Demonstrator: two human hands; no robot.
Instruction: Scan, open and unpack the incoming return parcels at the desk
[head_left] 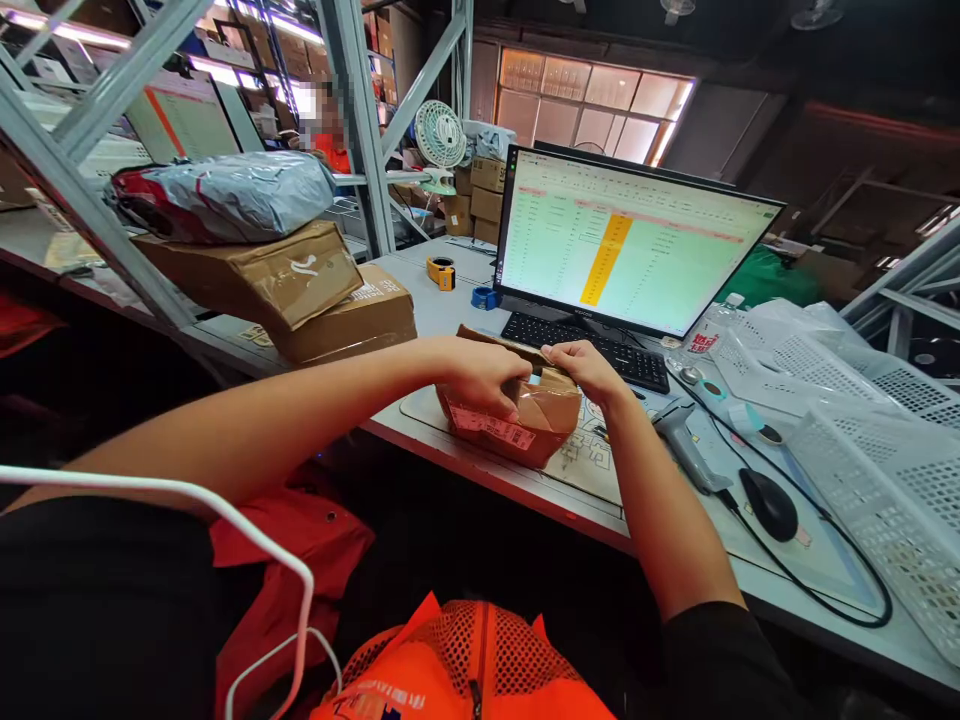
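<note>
Cardboard box sits on the mat near the front edge of the desk, top open, both my hands on it. Left hand is closed on the box's left upper side, fingers curled at the opening; fingertips partly hidden, so can't tell how firm the pinch is. Right hand grips the raised cardboard at the far right of the opening, thumb and fingers pinched on it. Pale red label runs along the near face, print too small to read. Something light blue shows in the opening between my hands, can't tell what. Behind the box: keyboard, partly under the monitor, which shows a spreadsheet with one orange-yellow column. Yellow tape roll and blue tape roll lie left of the monitor. To the right of my right forearm: scanner, then black mouse, cable looping around it, then white perforated basket at the desk's right end. Left side: two stacked cartons, upper one tilted over the lower one, grey plastic-wrapped parcel on top. Small fan stands further back.
</note>
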